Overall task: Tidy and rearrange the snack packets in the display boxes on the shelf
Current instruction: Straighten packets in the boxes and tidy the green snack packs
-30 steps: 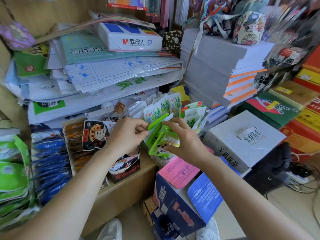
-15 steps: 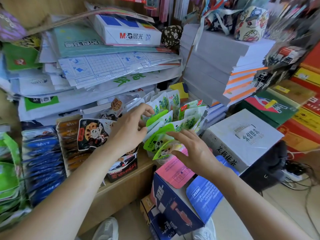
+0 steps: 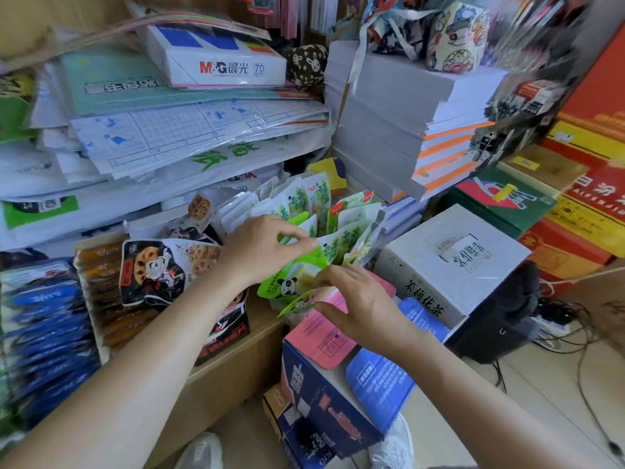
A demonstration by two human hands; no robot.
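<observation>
While both hands meet just above the pink box flap (image 3: 326, 341), left hand (image 3: 263, 252) pinching an upright green packet (image 3: 299, 220), right hand (image 3: 362, 309) pinching panda packets (image 3: 287, 286).

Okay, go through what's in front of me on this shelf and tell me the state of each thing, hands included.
Green packets: upright in their box, uneven.
Panda packets: tilted forward at the front.
Left hand: pinches a green packet's top.
Right hand: pinches a panda packet.
Lotus packet: lies face up on its box.
Blue carton: flaps open.
White carton: closed.
</observation>
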